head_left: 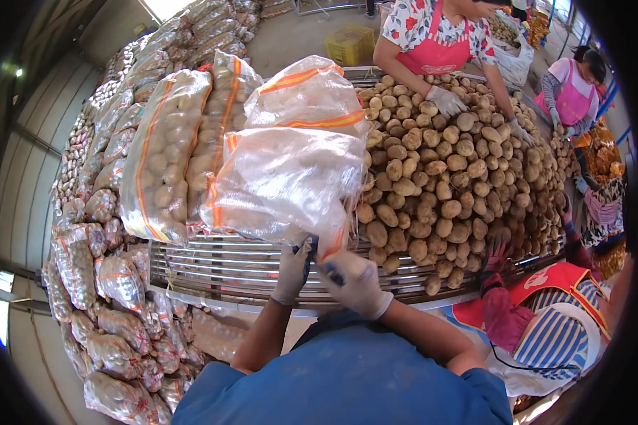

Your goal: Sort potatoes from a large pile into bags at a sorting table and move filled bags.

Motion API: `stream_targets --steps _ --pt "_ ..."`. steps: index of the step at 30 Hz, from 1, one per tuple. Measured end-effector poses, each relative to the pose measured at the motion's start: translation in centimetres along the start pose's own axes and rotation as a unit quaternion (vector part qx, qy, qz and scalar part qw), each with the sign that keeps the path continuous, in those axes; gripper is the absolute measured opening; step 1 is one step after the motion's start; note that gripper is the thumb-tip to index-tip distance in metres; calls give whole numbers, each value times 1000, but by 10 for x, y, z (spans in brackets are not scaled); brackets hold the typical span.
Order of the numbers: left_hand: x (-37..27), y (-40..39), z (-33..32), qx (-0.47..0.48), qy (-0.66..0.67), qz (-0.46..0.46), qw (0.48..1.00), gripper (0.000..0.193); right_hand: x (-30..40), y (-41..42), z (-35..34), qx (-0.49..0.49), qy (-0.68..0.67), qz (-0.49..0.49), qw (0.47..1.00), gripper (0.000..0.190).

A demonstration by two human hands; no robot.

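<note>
A clear plastic mesh-like sack with orange-yellow stripes (292, 180) lies in front of me on a slatted metal table (223, 265). My right hand (356, 281), in a pale glove, grips the sack's gathered near corner. Beside it my left hand (295, 271), gloved with dark blue on the fingers, is at the sack's near edge; its fingertips are partly hidden, so its hold cannot be told. Filled potato sacks (165, 154) stand side by side at the left. Against the sack's right side spreads a large heap of loose potatoes (446, 175).
Co-workers' gloved hands (446, 101) touch the heap at the far side and at the right, where a person in a red apron (542, 313) leans in close. Many filled sacks (117, 340) are piled left of the table. A yellow crate (349, 43) stands on the floor beyond.
</note>
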State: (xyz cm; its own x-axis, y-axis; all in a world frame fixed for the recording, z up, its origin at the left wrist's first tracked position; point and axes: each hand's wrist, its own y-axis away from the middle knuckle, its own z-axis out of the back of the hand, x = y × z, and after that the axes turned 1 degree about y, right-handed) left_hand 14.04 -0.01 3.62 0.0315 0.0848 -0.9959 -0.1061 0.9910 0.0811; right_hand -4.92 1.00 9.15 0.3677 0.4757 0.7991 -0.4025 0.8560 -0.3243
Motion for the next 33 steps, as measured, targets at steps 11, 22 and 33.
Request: stream_targets --steps 11,22,33 --pt "20 45 57 96 -365 -143 915 23 -32 -19 68 -111 -68 -22 991 39" --pt "-19 48 16 -155 51 -11 987 18 -113 -16 -1 -116 -527 -180 822 15" --pt "-138 90 18 -261 6 -144 954 65 -115 63 54 -104 -36 -172 979 18"
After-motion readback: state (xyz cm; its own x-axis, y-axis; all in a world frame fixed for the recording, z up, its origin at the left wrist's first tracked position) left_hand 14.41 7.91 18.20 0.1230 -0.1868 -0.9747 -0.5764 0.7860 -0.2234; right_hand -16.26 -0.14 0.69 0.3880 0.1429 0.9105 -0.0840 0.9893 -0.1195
